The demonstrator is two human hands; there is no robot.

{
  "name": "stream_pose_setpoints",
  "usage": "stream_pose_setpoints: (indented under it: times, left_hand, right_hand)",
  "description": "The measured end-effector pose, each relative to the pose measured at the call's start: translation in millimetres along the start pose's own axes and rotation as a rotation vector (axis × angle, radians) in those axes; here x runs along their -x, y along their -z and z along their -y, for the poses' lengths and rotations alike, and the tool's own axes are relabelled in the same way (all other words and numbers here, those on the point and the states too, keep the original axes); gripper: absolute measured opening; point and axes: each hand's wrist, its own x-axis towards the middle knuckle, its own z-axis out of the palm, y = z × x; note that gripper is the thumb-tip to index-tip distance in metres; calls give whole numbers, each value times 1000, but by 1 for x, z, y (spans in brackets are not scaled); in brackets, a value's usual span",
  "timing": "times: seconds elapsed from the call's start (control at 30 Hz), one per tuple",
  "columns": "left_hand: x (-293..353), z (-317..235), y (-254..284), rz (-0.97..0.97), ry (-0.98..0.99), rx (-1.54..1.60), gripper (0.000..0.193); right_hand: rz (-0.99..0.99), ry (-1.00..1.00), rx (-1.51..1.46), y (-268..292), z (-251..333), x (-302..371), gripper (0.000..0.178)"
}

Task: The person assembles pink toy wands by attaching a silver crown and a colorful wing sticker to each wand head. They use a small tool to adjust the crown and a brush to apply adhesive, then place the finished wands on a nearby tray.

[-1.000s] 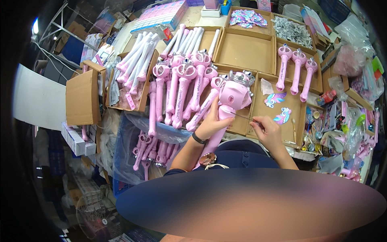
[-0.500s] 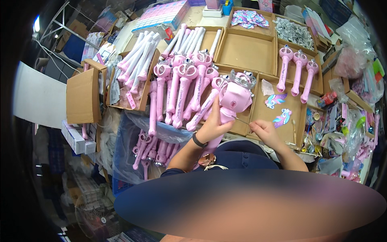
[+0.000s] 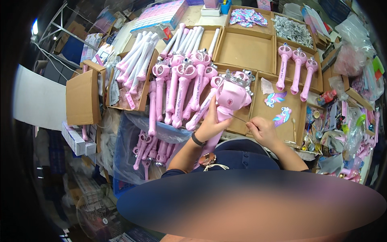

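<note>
My left hand [image 3: 211,127] is closed round the upper handle of a pink toy wand [image 3: 231,97], its large head tilted up and topped with a silver crown. In my right hand [image 3: 262,131] is a thin dark rod-like tool [image 3: 238,118], pinched between the fingers. Its tip reaches the wand just below the head; whether it touches is too small to tell. Two purple-blue wing pieces, one [image 3: 275,99] above the other [image 3: 282,116], lie in the cardboard tray [image 3: 258,86] right of the wand, with a thin brush [image 3: 294,130] and a crumpled white scrap [image 3: 266,86].
Several pink wands [image 3: 184,86] are piled to the left, beside a box of white-handled ones [image 3: 137,60]. Three wands [image 3: 298,72] lie in a tray at right. Farther back are trays of wing pieces [image 3: 250,19] and silver parts [image 3: 293,31]. A plastic-lined bin [image 3: 133,161] stands lower left.
The wand's head has shifted slightly left and down in my left hand. My right hand has moved slightly left with the thin tool, whose tip stays by the wand's neck.
</note>
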Motion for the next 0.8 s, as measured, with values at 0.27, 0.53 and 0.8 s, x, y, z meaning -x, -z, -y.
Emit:
stream_pose_setpoints:
  times: [0.27,0.53,0.8]
  left_hand:
    - [1,0,0,32,-153,-188,91]
    - [2,18,12,36,33,30,77]
    - [-1,27,31,111,142,1042,65]
  right_hand:
    - [438,-976,-1025,10,-10,2,40]
    - [393,-669,-720,17,3,-1,34]
    - [57,-124,75,11,41,-8,15]
